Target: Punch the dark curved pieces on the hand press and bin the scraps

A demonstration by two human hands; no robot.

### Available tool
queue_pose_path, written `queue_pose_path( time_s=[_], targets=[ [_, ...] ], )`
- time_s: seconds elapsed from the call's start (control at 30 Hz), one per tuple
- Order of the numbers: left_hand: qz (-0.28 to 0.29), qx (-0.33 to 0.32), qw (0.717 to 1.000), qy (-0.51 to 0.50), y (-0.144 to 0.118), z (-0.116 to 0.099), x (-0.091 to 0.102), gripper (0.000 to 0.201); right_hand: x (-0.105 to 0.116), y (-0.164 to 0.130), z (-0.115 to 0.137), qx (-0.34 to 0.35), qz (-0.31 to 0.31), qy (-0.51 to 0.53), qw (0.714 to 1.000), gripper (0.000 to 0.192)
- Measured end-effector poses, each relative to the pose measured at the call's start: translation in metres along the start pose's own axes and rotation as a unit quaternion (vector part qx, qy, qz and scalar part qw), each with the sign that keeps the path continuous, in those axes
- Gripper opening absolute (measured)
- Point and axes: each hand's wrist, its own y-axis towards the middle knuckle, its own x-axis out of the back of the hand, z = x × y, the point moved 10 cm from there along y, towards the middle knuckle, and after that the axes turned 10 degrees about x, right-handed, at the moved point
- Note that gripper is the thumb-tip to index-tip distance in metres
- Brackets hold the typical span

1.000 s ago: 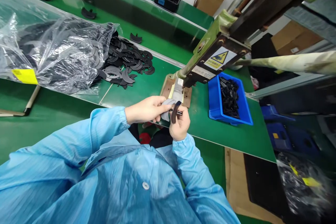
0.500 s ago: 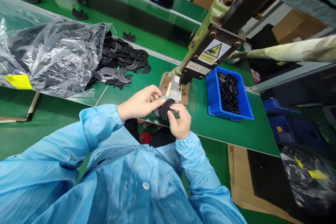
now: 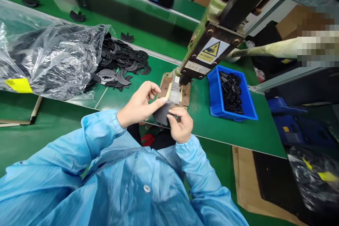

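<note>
Curved dark grey pieces (image 3: 161, 114) lie overlapped in front of the press, at the near edge of the green bench. My left hand (image 3: 141, 104) is over their left side, its thumb stretched along their upper edge and its fingers bent, apart from the thumb. Thumb and forefinger of my right hand (image 3: 181, 123) pinch the right edge of a curved piece. Just beyond my hands is the press's base plate (image 3: 163, 86), with a light metal fixture (image 3: 174, 96) on it. Above that hangs the press head (image 3: 198, 63), bearing a yellow warning label (image 3: 212, 50).
A loose pile of curved dark pieces (image 3: 127, 58) spills from a clear plastic bag (image 3: 58, 56) on the left. To the right stands a blue bin (image 3: 225, 114) of small black parts. Behind, single pieces (image 3: 127, 37) lie on a green strip; a black bin (image 3: 161, 1) stands further back.
The dark curved piece that stood tilted between my hands now lies flatter, showing a broader grey face. My left fingers have spread from the thumb; my right hand stays close by.
</note>
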Motion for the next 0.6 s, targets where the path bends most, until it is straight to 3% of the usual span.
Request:
queue_pose_path(
  time_s=[0.07,0.17,0.23,0.3,0.4,0.5,0.6],
  targets=[
    [0.068,0.067,0.993,-0.076,-0.001,0.012,-0.011,0.031,0.007,-0.001,-0.007,-0.016,-0.023,-0.004,1.0,0.016],
    [0.207,0.157,0.957,-0.133,-0.01,0.032,-0.04,0.036,0.011,-0.003,-0.017,-0.033,-0.025,-0.007,0.999,0.013],
    [0.236,0.185,0.944,-0.14,-0.011,0.044,-0.048,0.04,0.014,-0.006,-0.024,-0.049,-0.019,-0.012,0.999,0.017],
    [0.22,0.205,0.942,-0.151,-0.002,0.058,-0.045,0.044,0.025,-0.012,-0.034,-0.07,-0.021,-0.023,0.997,0.029],
    [0.144,0.241,0.941,-0.189,0.032,0.083,-0.028,0.047,0.057,-0.028,-0.054,-0.105,-0.054,-0.057,0.991,0.04],
    [0.055,0.274,0.939,-0.2,0.087,0.105,-0.007,0.044,0.088,-0.048,-0.072,-0.132,-0.083,-0.106,0.982,0.034],
    [-0.01,0.293,0.941,-0.169,0.158,0.114,0.006,0.039,0.1,-0.06,-0.08,-0.141,-0.085,-0.143,0.976,0.029]
  ],
)
